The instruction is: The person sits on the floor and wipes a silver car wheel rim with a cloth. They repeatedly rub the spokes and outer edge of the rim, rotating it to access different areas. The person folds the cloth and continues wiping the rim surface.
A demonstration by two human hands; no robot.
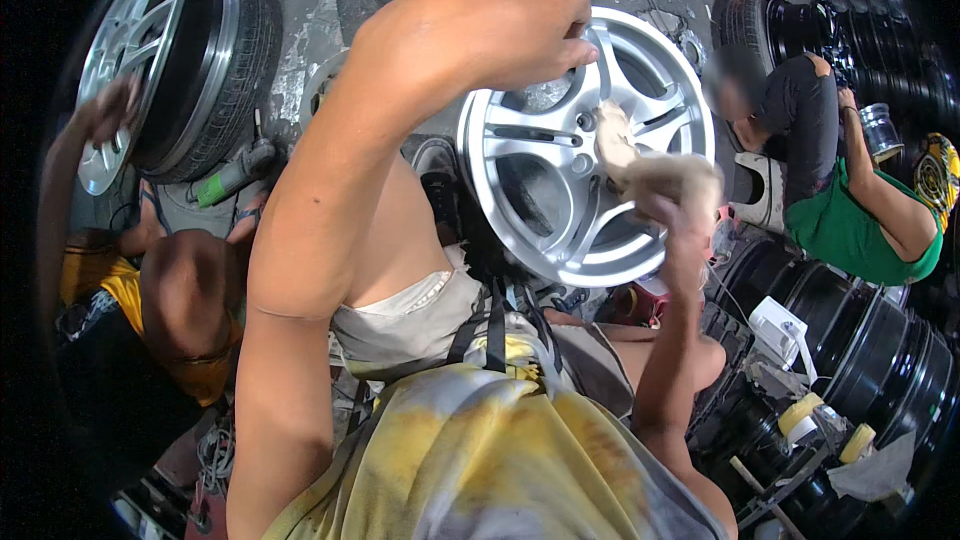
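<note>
A silver alloy wheel (522, 116) with split spokes stands tilted in front of my knees, its face toward me. My left hand (530, 25) reaches over its upper left edge, fingers curled down and the thumb against the rim; part of the grip is hidden behind the wrist. My right hand (672, 206) is smeared by motion at the wheel's right side. A cream cloth (614, 140) is bunched in it, and one end lies against the spokes beside the hub holes.
At left, a person with a hand at another silver wheel (92, 168) sits by a tyre (240, 70) and a green angle grinder (228, 178). A person in a green top (850, 230) crouches at right. Black wheels (870, 330) and a white box (777, 328) crowd the right side.
</note>
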